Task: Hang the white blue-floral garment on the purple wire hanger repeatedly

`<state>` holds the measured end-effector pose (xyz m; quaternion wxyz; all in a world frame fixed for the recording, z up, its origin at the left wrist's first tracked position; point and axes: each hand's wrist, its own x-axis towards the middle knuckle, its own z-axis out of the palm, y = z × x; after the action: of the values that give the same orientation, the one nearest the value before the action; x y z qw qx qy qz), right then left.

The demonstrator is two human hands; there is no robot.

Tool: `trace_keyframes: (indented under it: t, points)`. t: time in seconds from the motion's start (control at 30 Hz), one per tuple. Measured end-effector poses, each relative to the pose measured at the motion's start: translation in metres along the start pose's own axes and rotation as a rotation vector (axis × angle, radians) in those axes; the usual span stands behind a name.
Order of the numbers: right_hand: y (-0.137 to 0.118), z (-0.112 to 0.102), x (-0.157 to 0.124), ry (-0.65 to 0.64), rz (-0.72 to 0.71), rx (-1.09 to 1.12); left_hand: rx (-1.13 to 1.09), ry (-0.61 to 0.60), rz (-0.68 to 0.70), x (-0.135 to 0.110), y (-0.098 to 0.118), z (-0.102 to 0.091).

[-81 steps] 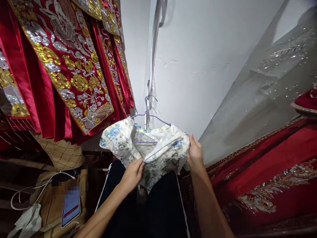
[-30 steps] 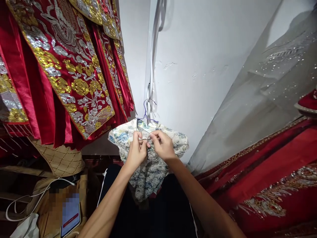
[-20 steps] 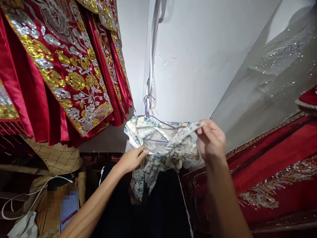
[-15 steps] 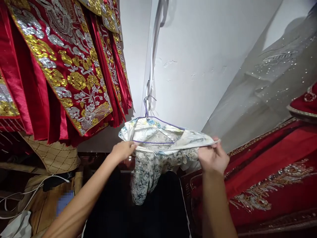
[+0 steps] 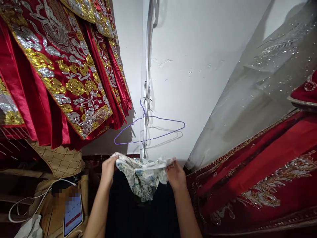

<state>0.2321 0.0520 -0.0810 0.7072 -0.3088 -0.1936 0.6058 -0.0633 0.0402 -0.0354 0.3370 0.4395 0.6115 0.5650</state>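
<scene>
White cloth, printed with blue and grey flowers, is seen in the garment (image 5: 143, 180), held sagging and creased below the purple hanger (image 5: 158, 136). One end is pinched by the left hand (image 5: 108, 170), the other by the right hand (image 5: 176, 175). Half a second ago, the hanger was still threaded through it.

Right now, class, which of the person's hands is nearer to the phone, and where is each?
Left. The left hand, pinching one edge of the floral garment, is right of the phone; the right hand, at the garment's other edge, is farther right.
</scene>
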Motion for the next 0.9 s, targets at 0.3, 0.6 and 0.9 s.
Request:
trace_keyframes:
  t: [0.3, 0.6, 0.9]
  points:
    - [0.013, 0.082, -0.054, -0.417, 0.302, -0.617, -0.132, -0.066, 0.249, -0.101, 0.027, 0.076]
    - [-0.014, 0.108, -0.051, -0.587, 0.659, -0.192, -0.291, -0.307, 0.475, -0.065, 0.057, 0.021]
    - [-0.067, 0.157, -0.040, -1.351, 0.762, -0.898, 0.160, -1.006, 0.221, -0.032, 0.034, 0.015]
